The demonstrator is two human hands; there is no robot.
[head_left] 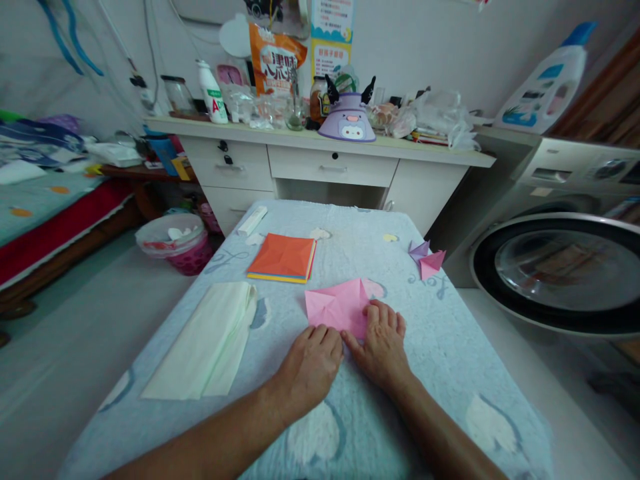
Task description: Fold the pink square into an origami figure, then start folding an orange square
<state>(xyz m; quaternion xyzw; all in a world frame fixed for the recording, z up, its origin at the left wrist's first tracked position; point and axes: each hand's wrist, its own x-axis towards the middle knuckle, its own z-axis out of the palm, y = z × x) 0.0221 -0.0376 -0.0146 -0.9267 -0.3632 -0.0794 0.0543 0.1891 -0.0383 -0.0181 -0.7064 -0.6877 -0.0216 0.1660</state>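
Note:
A square of pink origami paper (336, 303) with crease lines lies on the cloth-covered table in front of me, its near edge partly hidden by my hands. At its near left edge, my left hand (315, 357) is closed with curled fingers on the paper. My right hand (383, 343) grips the near right corner, its thumb on the near edge and bent fingers along the right side. Beyond the pink sheet and to its left sits a stack of coloured paper (283, 257), orange on top. Two small folded paper pieces, one purple (419, 251) and one pink (432, 265), rest at the far right.
A folded pale green cloth or sheet (205, 343) lies on the left of the table (320, 440), and a small white box-like item (253, 220) at the far left corner. Behind stands a cluttered white desk (330, 167). A washing machine (565, 267) is on the right, a pink bin (180, 247) on the left.

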